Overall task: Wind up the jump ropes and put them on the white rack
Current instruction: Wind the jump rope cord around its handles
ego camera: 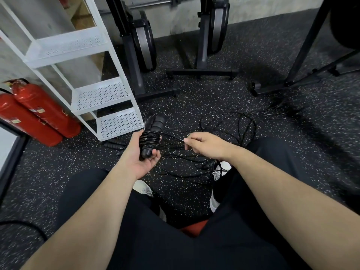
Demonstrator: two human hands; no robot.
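Note:
My left hand (143, 154) grips a black jump rope bundle (151, 136): two foam handles side by side with cord coiled around their middle. A length of that black cord (173, 137) runs right to my right hand (206, 145), which pinches it between thumb and fingers. More black rope (231, 123) lies in loose tangled loops on the floor beyond my right hand. Another handle (209, 164) lies by my right shoe, and more handles (115, 144) lie at the foot of the white rack (109, 94), which stands left of my hands with perforated shelves.
Two red fire extinguishers (39, 114) lean left of the rack. Black exercise machines (144, 45) with floor bases (200, 73) stand behind the ropes, and a black stand (292, 82) at right. My legs in black trousers fill the foreground over speckled rubber floor.

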